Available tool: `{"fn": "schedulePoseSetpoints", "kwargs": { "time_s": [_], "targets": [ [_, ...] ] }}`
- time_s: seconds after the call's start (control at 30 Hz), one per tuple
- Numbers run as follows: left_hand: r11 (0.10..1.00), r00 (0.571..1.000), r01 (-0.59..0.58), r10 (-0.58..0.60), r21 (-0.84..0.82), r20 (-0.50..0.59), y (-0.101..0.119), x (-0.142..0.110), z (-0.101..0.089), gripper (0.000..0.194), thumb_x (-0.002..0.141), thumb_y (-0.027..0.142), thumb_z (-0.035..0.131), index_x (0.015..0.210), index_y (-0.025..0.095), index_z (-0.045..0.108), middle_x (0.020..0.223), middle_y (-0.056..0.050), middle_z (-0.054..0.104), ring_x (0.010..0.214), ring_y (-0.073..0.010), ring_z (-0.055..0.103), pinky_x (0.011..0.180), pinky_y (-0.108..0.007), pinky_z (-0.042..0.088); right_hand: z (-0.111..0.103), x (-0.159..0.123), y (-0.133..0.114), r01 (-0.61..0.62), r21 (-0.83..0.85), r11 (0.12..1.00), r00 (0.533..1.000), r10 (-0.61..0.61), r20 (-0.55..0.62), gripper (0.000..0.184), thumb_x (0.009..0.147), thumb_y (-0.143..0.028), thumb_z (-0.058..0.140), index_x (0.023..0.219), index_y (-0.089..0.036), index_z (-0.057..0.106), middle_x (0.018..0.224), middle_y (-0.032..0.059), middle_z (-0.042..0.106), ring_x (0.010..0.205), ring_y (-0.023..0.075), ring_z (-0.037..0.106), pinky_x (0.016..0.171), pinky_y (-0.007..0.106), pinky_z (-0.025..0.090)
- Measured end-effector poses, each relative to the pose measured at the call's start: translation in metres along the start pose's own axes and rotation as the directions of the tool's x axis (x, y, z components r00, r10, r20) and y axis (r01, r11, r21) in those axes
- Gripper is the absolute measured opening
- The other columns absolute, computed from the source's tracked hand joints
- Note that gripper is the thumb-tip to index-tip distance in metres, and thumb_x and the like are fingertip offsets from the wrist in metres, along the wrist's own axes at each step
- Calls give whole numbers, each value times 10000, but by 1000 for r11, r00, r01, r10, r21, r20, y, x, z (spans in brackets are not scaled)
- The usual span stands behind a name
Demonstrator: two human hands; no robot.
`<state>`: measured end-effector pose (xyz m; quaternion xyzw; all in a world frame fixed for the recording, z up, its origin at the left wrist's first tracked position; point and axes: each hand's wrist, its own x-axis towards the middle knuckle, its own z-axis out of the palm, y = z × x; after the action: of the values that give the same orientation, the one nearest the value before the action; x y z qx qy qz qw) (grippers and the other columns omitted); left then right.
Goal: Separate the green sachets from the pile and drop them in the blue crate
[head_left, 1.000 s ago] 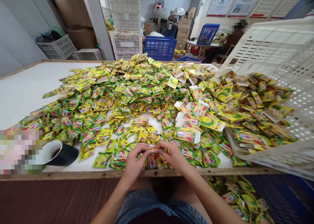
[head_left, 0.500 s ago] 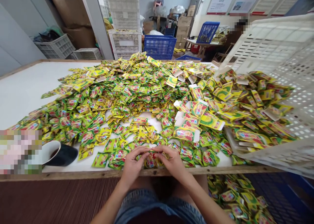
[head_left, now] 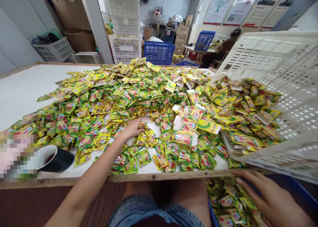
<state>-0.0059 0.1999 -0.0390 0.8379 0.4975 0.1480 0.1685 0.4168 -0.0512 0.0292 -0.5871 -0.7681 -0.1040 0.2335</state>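
Nearest, below the wooden front edge at the person's right, a blue bin holds yellow-green packs; its place beside the thigh seems chosen so an arm can drop straight to it. The right hand hangs over this bin, somewhat blurred, fingers spread and reaching inward, with nothing seen between them.

Along the edge of the worktop lie loose sachets, spread thinly, probably so that single ones are easy to pick out. A dark mug stands off to the left, apparently kept out of the way.

Farther in, the left hand rests low among the sachets, arm stretched forward, back of the hand up, fingers curled over beside a small box. The fingertips are hidden, so I cannot tell whether it pinches anything.

To the right, open-flapped cartons lie near a white crate, tipped, it seems, so its boxes spill within reach. Behind rises the main heap; beyond it stand stacked crates and a seated co-worker.
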Motion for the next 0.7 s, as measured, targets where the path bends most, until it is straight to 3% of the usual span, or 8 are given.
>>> {"fn": "schedulePoseSetpoints", "kwargs": {
  "time_s": [0.07,0.2,0.3,0.33,0.4,0.5,0.6,0.7],
  "targets": [
    [1000,999,18,-19,-17,-33,-6,4,-3,600,761,303,583,1312,112,439,1145,-106,547,1079,-291,470,942,-424,271,18,15,-33,85,176,981,993,-97,62,232,962,-369,404,1044,-233,574,1010,-26,545,888,28,549,685,124,461],
    [994,982,29,-47,-101,-181,9,-23,-34,425,859,406,468,1170,135,572,1024,-86,575,906,-210,514,795,-304,358,75,57,-106,-104,489,866,989,39,141,188,948,-302,438,992,-196,587,968,-38,533,889,40,511,767,166,405],
    [849,944,88,-239,-521,-229,30,-61,-54,497,820,519,505,1011,74,616,782,-83,569,697,-154,507,651,-245,379,113,77,-133,-255,579,775,941,60,334,179,939,-286,452,917,-187,599,915,-29,519,856,75,466,754,223,348],
    [774,924,94,-302,-626,-235,36,-74,-55,481,800,508,543,971,68,632,826,-94,584,722,-156,529,679,-247,400,121,81,-136,-280,538,795,929,84,359,117,907,-236,500,906,-181,603,914,-24,512,857,90,447,773,241,327],
    [381,879,23,-448,-924,-163,47,-97,-51,525,738,456,636,1094,74,572,932,-107,582,810,-176,560,762,-283,443,132,87,-139,-273,416,867,916,103,387,76,860,-214,569,895,-173,622,931,9,488,913,129,402,821,270,302],
    [-150,837,-3,-541,-989,80,57,-118,-35,645,650,513,684,1101,71,554,980,-115,567,814,-181,568,714,-269,476,136,91,-142,-183,273,944,901,50,431,336,753,-253,693,1080,-246,614,1053,36,429,995,173,338,885,302,284],
    [-420,830,-71,-527,-905,180,64,-125,-21,689,604,556,697,1058,57,557,919,-112,573,806,-172,567,693,-234,482,136,92,-146,-133,203,970,878,20,478,473,650,-270,766,1092,-254,599,1118,39,385,1023,195,311,899,316,278],
    [-558,824,-107,-513,-823,241,68,-128,-14,693,569,492,747,1070,68,524,860,-90,574,772,-152,561,676,-217,482,134,95,-146,-155,233,960,876,24,481,394,617,-213,780,957,-182,582,1057,15,435,978,174,336,857,308,260]
  ]
}}
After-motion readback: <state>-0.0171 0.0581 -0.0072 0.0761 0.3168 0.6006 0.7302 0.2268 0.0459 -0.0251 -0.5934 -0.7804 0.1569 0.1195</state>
